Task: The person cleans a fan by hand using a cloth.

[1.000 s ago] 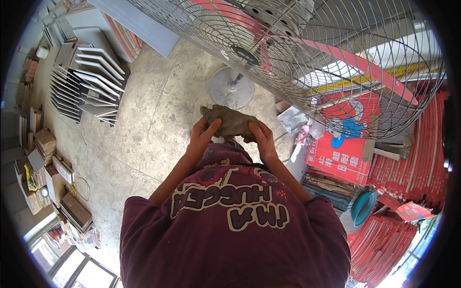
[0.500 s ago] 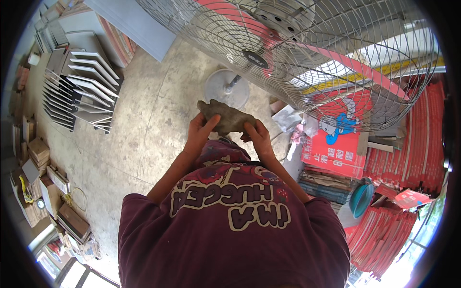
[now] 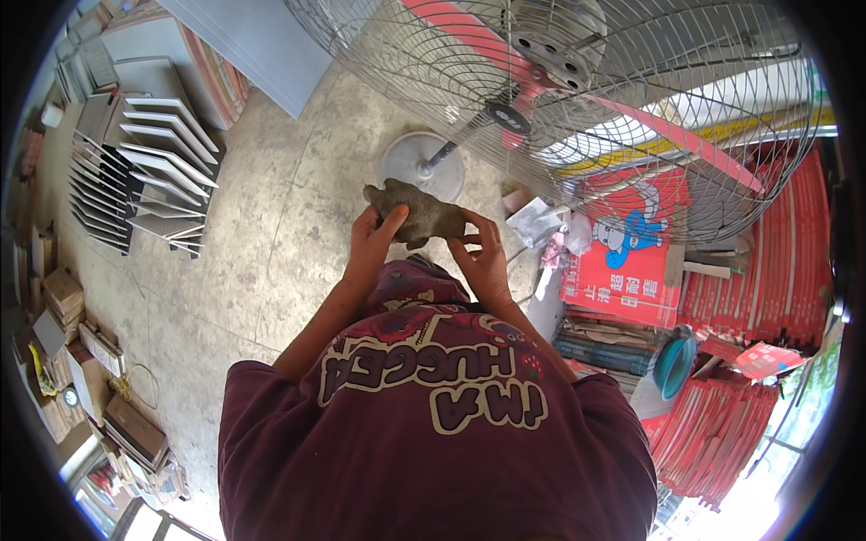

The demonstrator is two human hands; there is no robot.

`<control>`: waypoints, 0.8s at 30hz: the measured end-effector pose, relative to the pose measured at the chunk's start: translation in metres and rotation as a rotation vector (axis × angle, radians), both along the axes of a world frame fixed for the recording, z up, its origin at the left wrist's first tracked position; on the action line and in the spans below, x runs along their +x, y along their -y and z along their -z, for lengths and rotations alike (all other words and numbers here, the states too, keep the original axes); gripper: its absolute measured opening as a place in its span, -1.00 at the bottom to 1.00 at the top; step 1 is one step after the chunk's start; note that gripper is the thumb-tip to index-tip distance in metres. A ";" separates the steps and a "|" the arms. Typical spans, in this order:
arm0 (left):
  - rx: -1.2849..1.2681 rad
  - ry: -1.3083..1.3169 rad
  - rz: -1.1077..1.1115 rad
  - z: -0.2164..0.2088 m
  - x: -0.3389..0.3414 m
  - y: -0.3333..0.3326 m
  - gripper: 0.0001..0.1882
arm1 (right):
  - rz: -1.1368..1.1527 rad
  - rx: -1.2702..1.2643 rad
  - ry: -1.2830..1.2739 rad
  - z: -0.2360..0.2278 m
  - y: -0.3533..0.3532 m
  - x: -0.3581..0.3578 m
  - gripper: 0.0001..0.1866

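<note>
A crumpled grey-brown rag [image 3: 419, 215] with a ragged edge is stretched between my hands, in front of my chest. My left hand [image 3: 372, 236] pinches its left end, with the thumb lying on top. At the other end my right hand [image 3: 481, 257] grips the edge between thumb and fingers, its fingertips partly hidden by the cloth. Behind the rag stands the round grey base [image 3: 401, 162] of a fan.
A large wire-caged fan [image 3: 510, 117] with red blades fills the upper right. Red cartons [image 3: 758, 298] are stacked at right beside a teal basin [image 3: 678, 365]. Racks of upright tiles [image 3: 167, 171] stand at left on the concrete floor [image 3: 244, 261]. Boxes [image 3: 135, 419] line the lower left.
The rag has shifted slightly left and changed its folds. My right hand has turned, with its fingers now higher along the rag's right end. The view has moved a little.
</note>
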State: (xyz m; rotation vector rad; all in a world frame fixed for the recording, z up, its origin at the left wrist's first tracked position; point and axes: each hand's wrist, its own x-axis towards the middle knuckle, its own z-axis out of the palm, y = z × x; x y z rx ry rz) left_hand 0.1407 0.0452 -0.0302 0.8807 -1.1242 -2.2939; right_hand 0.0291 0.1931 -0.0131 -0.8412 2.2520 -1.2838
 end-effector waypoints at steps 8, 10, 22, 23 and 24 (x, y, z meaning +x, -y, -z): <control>-0.086 -0.030 0.116 -0.005 0.014 0.009 -0.64 | -0.054 0.019 -0.095 -0.002 0.007 0.029 -0.46; -0.098 -0.063 0.111 -0.005 0.015 0.005 -0.66 | -0.050 0.030 -0.093 -0.004 0.007 0.034 -0.49; -0.219 -0.113 0.241 -0.021 0.008 -0.006 -0.60 | 0.007 -0.207 0.038 0.001 -0.006 0.015 -0.86; -0.216 -0.117 0.237 -0.026 0.007 -0.009 -0.58 | 0.032 -0.229 0.120 -0.001 -0.007 0.013 -0.86; -0.213 -0.119 0.237 -0.028 0.008 -0.011 -0.57 | 0.059 -0.251 0.202 -0.001 -0.008 0.012 -0.86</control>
